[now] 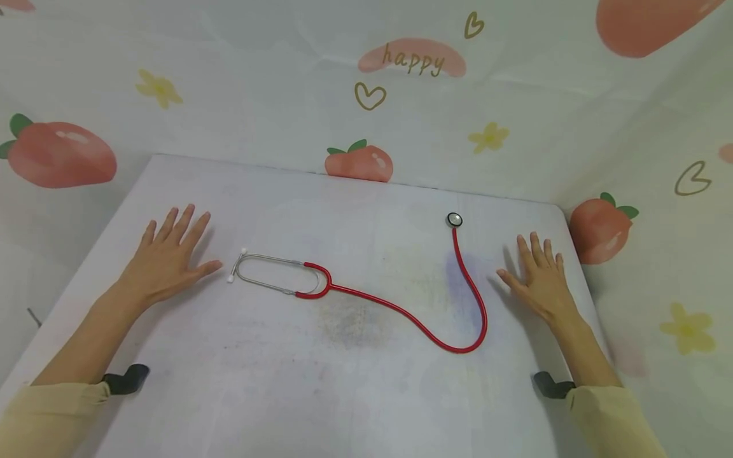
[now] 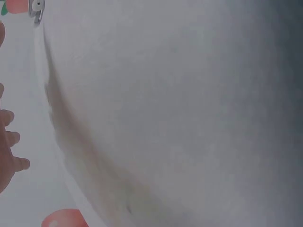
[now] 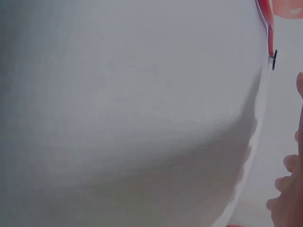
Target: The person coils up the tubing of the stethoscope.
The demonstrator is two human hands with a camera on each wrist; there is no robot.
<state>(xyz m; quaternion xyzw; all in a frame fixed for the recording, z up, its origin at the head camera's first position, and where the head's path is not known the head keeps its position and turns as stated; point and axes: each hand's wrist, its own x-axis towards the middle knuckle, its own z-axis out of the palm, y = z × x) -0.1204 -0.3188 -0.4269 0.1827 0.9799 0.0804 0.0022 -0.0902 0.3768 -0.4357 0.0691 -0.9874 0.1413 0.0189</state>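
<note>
Stethoscope [image 1: 399, 309] lying between left hand [image 1: 166, 257] and right hand [image 1: 541, 283], both spread wide.

One word, "happy" [image 1: 413, 59], is legible, hand-lettered on the backdrop [image 1: 275, 57].
It runs in lowercase, thin brown strokes, sloping slightly down to the right, across a pink patch [image 1: 413, 46] with rounded ends, printed high on the white cloth in the head view. Three heart signs stand on the same cloth, drawn in a similar brown line: a lower heart [image 1: 369, 96] just beneath the patch toward its left end, an upper heart [image 1: 473, 25] above its right end, and a side heart [image 1: 693, 179] well apart, at far right.
</note>
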